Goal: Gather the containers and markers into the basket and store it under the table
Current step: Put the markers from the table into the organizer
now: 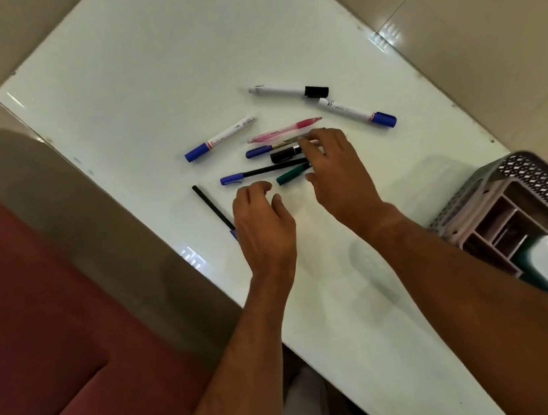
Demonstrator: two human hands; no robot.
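Note:
Several markers and pens lie scattered mid-table. A white marker with a black cap [286, 90] and a blue-capped white marker [354, 113] lie farthest out; another blue-capped white marker [222, 137] lies to the left. My right hand [333, 169] is spread over a cluster: pink pen [283, 129], blue-capped pen [265, 149], black marker [281, 155], thin black pen [261, 171], green marker [291, 175]. Its fingertips touch their right ends, its thumb sits by the green marker, and nothing is lifted. My left hand [260, 222] hovers loosely curled and empty, covering one end of a black pen [212, 208].
A grey perforated basket [538, 175] sits at the table's right edge, holding a pink divided container [498, 217] and a teal one [529, 271]. The white table [147, 85] runs diagonally. A red seat [40, 339] lies left, with tiled floor around.

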